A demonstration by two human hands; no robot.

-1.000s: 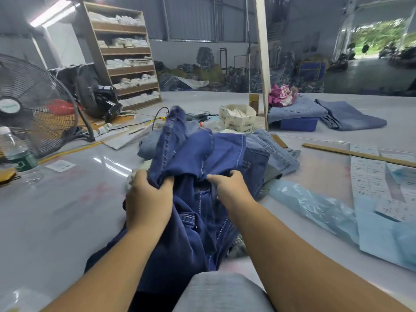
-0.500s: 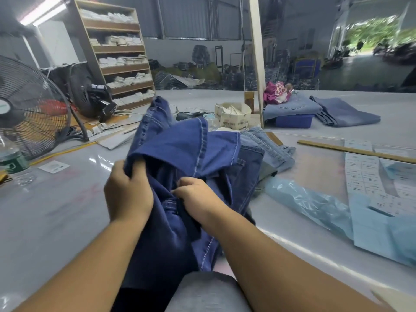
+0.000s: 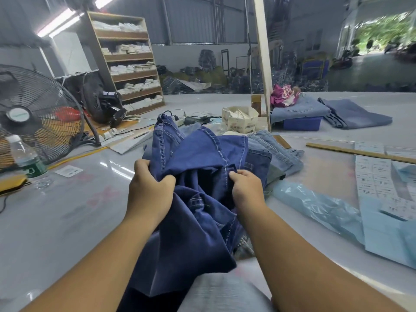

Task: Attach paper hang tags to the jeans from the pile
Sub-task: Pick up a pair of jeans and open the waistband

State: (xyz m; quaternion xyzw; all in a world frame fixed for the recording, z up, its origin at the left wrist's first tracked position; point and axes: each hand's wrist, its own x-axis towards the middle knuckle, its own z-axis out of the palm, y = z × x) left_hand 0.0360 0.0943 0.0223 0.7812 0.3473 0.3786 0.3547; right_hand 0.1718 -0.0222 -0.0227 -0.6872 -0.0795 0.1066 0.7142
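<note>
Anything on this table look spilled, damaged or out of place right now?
Nothing spilled or damaged. The dark blue jeans are bunched in the left hand and right hand, not flat. A crumpled light blue plastic bag lies loose beside them.

**Blues on a pale grey table**

The dark blue jeans at centre carry pale contrast stitching along their seams. Behind them, at one o'clock, the lighter jeans pile is washed-out blue. At three o'clock lie a translucent light blue plastic bag and white printed label sheets. At one o'clock a cream box bears dark lettering, and beyond it sit a royal blue bin and magenta cloth. At nine o'clock, a black fan and a clear bottle with a green label. The table is glossy pale grey.
</note>
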